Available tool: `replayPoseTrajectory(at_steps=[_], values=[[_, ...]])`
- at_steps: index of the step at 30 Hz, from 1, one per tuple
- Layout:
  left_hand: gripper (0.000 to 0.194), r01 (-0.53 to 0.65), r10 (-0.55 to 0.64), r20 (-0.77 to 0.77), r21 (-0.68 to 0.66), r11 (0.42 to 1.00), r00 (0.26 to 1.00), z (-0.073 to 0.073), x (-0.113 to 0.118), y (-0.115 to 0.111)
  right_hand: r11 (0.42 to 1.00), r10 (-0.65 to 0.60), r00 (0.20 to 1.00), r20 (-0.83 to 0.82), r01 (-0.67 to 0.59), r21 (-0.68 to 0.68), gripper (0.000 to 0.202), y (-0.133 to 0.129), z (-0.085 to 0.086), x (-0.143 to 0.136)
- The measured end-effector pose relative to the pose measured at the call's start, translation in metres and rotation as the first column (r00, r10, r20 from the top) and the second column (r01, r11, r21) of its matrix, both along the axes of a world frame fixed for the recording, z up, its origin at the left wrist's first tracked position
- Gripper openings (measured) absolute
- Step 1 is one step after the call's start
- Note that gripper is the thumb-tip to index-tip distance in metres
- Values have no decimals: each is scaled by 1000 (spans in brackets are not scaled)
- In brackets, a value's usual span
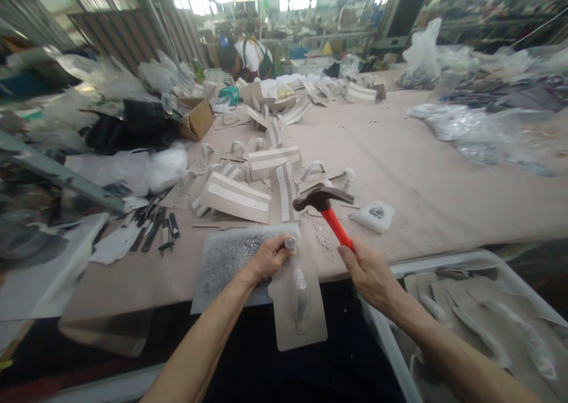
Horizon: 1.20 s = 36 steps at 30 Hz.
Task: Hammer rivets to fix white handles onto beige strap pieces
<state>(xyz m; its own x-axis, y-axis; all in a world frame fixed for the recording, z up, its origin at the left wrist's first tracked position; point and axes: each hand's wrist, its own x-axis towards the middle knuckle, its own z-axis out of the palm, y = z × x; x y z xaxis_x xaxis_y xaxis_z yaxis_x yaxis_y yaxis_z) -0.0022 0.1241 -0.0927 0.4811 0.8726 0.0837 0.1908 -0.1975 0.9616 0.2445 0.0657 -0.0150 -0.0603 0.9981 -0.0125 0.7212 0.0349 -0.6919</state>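
Observation:
My right hand (pixel 366 268) is wrapped round the red handle of a claw hammer (pixel 337 228), whose dark head is raised above the table edge. Closed round a short metal punch (pixel 290 244), my left hand (pixel 270 257) holds it upright, its round end facing up. Under the punch lies a beige panel (pixel 313 317) with a plastic-wrapped handle (pixel 301 296), overhanging the table's front edge. The panel's far end rests by a scuffed, pitted pad (pixel 226 261). Small metal rivets (pixel 325 242) lie scattered right of the panel. The punch's lower tip is hidden.
Several more beige panels (pixel 237 197) are heaped beyond the pad. A white foam piece (pixel 373 215) holding small dark bits sits right of them. At lower right, a white bin (pixel 444 258) holds handled panels. Dark strips (pixel 155 228) lie left; plastic bags (pixel 479 131) sit far right.

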Motion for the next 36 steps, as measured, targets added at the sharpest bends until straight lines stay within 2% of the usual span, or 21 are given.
replayPoseTrajectory(at_steps=[3,5,6,8,10,11,13,15,17,19,21,24,26,27,29,30,31,32,34,35,36], values=[[16,-7,7,14,-17,1000,1000,-2,1,-1,978,159,935,317,-192,77,26,-10,14,9],[17,-13,13,2,-7,1000,1000,-2,1,-2,958,190,893,408,-259,121,27,-12,29,13],[17,-13,13,-9,6,1000,1000,-1,1,-2,952,165,897,409,-254,173,28,-12,38,13],[17,-7,8,-24,30,1000,1000,-1,1,-2,935,38,944,328,-149,321,29,-13,55,11],[17,-1,2,-33,38,999,999,-1,1,-2,894,-115,972,203,12,447,29,-15,61,6],[17,-3,5,-34,37,999,999,-1,1,-1,879,-140,973,182,38,475,29,-16,59,4],[15,-7,8,-38,28,1000,999,-1,1,-1,898,-67,959,275,-62,435,30,-19,48,2],[13,-9,10,-46,20,1000,999,-2,1,-1,938,122,888,443,-249,240,31,-20,33,4],[12,-7,8,-54,21,1000,999,-3,1,-2,953,242,805,543,-301,22,29,-18,22,11],[12,-5,7,-58,24,1000,998,-4,0,-2,963,263,774,576,-246,-109,27,-12,14,21],[13,6,-5,-49,22,1000,999,-5,0,-3,970,236,788,568,-155,-188,26,-3,3,33],[12,12,-11,-35,28,1000,999,-5,1,-3,961,159,818,553,1,-277,28,9,-26,49],[10,-2,4,-41,39,999,999,-6,1,-3,966,95,804,587,69,-251,27,13,-47,52],[10,-15,17,-47,44,999,999,-6,1,-3,981,59,792,608,67,-184,25,13,-54,50],[9,-40,43,-58,54,998,997,-6,1,-4,998,13,798,602,-47,41,33,8,-61,38],[9,-54,57,-59,58,997,997,-6,1,-5,974,50,814,578,-168,152,42,4,-60,28],[10,-67,70,-57,60,996,996,-6,2,-5,920,147,818,555,-320,228,49,-1,-57,15],[10,-80,83,-50,59,995,995,-6,3,-6,836,288,791,540,-482,260,50,-7,-51,1],[13,-107,107,-24,27,994,994,-8,6,-5,620,563,628,538,-751,229,37,-15,-41,-27],[16,-136,136,1,-9,991,991,-10,7,-4,530,642,538,547,-826,190,27,-17,-37,-40],[19,-192,195,42,-58,980,980,-11,8,-2,481,675,477,563,-863,154,18,-19,-35,-51]])
